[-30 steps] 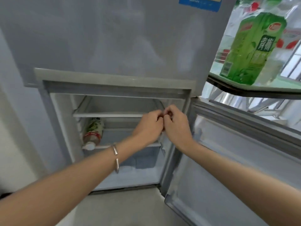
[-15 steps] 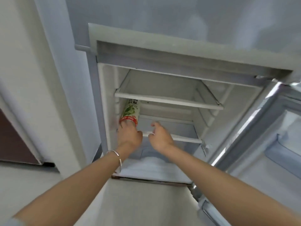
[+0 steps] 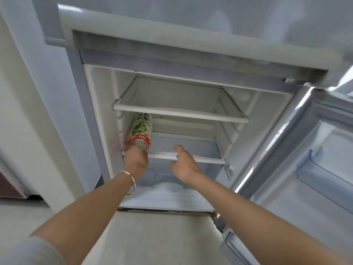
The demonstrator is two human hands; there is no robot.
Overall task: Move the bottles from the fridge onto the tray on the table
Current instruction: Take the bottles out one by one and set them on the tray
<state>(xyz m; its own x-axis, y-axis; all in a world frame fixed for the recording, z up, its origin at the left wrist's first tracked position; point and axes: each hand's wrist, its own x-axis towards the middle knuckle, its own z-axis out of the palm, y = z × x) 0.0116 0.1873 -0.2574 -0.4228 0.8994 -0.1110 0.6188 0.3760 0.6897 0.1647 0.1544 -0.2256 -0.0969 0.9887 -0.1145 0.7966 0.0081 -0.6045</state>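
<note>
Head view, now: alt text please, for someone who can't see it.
A person's left hand grips the near end of a green-labelled bottle lying on a fridge shelf, while the right hand hovers open beside it. The fridge door stands open at right; the upper shelf is bare.

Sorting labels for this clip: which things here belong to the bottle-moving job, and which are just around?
Part of the job:
bottle
fridge
left hand, closed on the bottle's near end
right hand, open, empty

Just around:
upper shelf
open door
bracelet
</note>
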